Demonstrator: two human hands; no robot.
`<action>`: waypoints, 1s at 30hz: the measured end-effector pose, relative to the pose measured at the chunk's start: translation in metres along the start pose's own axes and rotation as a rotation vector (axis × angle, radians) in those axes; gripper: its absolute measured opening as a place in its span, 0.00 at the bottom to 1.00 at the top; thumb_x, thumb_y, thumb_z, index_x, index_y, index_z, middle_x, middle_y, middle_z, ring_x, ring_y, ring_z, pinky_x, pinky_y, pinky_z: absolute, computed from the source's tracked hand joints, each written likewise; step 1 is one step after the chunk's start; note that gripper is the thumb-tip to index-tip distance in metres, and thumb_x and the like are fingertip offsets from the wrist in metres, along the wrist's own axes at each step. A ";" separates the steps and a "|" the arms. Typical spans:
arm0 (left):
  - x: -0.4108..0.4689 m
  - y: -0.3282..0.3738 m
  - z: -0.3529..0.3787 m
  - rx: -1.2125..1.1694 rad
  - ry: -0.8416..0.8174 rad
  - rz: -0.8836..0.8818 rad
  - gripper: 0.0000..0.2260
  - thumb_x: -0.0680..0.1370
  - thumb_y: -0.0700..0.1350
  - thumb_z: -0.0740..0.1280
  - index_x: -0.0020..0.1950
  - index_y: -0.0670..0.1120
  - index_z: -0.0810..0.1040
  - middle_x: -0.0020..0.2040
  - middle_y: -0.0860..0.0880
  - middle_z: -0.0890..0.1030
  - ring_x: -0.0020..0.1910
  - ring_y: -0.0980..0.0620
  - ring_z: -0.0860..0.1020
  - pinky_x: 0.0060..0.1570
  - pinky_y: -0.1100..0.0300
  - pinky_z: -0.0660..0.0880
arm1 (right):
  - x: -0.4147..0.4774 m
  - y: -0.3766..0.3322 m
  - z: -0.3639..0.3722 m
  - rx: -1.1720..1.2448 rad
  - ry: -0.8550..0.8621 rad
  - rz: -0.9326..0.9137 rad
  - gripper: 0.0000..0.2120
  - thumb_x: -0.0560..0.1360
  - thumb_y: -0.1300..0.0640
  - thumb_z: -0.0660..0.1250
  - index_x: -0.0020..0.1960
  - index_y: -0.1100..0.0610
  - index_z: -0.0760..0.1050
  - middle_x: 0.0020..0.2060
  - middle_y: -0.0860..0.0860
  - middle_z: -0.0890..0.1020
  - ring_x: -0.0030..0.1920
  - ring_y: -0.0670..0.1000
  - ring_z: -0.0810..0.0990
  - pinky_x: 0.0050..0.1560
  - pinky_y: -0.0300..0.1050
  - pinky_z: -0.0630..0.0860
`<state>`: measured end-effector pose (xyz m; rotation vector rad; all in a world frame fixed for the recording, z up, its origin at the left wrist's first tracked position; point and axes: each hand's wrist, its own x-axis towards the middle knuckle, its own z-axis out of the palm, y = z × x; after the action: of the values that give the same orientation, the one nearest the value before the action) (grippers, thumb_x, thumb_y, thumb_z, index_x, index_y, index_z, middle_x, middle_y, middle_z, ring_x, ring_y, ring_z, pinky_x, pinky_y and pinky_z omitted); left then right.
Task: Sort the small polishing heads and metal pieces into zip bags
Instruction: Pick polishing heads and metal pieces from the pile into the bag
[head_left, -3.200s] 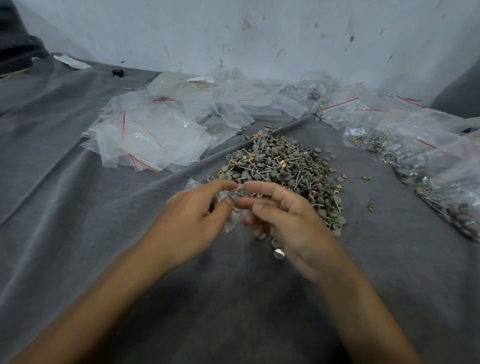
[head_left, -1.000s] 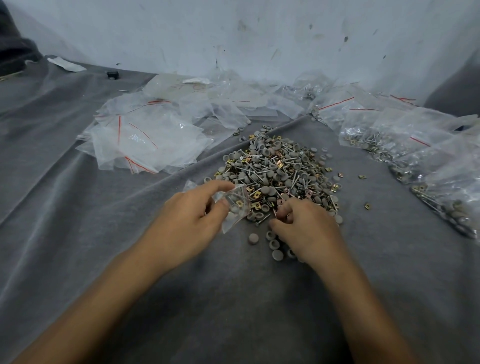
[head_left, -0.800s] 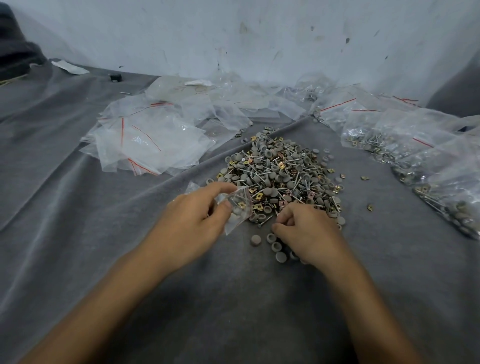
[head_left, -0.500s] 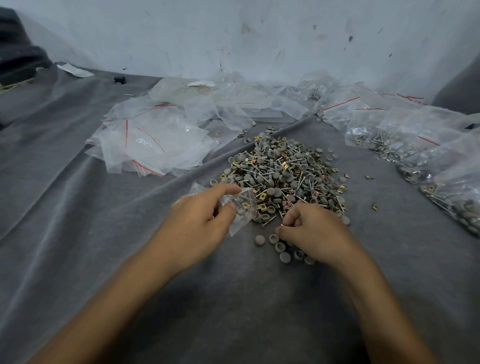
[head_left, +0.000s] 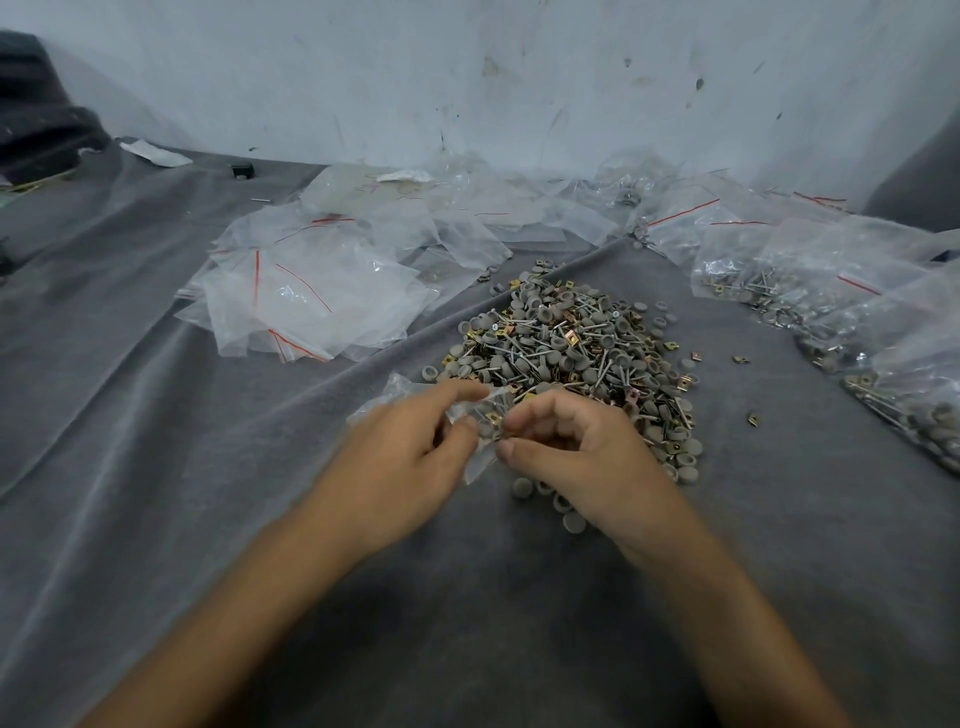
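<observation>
Hands meet at the near edge of the heap, over a grey cloth that covers the whole work surface. The left hand pinches a small zip bag between forefinger and thumb, and the clear plastic sticks out to either side of the fingers. A grey head and a brass piece show through the film by the bag's mouth. The right hand sits just to the right of it with its fingers curled, forefinger and thumb tips close together and right at the bag. I cannot tell whether they pinch a piece or the plastic.

The pile of polishing heads and metal pieces lies just beyond both hands: grey caps, thin pins and square brass bits mixed together. A few loose grey heads lie on the cloth under the right wrist. Two stray brass pieces lie to the right, apart from the pile.

Empty zip bags with red seal lines lie heaped at the far left. Filled bags lie along the right side. A scuffed pale wall stands behind.
</observation>
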<state>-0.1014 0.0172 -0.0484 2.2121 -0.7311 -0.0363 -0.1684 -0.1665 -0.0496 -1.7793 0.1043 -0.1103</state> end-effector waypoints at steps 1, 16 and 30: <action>0.000 -0.001 -0.001 0.004 0.005 0.002 0.13 0.83 0.52 0.61 0.67 0.61 0.76 0.34 0.51 0.81 0.35 0.57 0.79 0.42 0.48 0.78 | 0.000 0.000 0.001 0.018 -0.006 -0.001 0.09 0.75 0.60 0.76 0.50 0.48 0.82 0.41 0.47 0.86 0.37 0.49 0.85 0.37 0.42 0.79; 0.000 -0.004 -0.003 -0.007 0.014 0.017 0.16 0.80 0.58 0.57 0.67 0.63 0.73 0.33 0.50 0.82 0.35 0.56 0.80 0.43 0.48 0.78 | 0.033 0.029 -0.012 -0.975 0.197 -0.103 0.08 0.80 0.47 0.65 0.58 0.45 0.78 0.48 0.46 0.71 0.53 0.51 0.69 0.54 0.48 0.69; 0.000 -0.004 -0.003 -0.005 0.023 0.024 0.13 0.84 0.53 0.60 0.67 0.63 0.74 0.34 0.52 0.82 0.34 0.55 0.79 0.42 0.46 0.78 | 0.033 0.027 -0.007 -0.978 0.211 -0.078 0.09 0.82 0.50 0.61 0.55 0.50 0.78 0.52 0.49 0.77 0.55 0.53 0.73 0.59 0.54 0.72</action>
<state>-0.0988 0.0218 -0.0489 2.1959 -0.7437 -0.0011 -0.1366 -0.1832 -0.0741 -2.7450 0.2736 -0.3475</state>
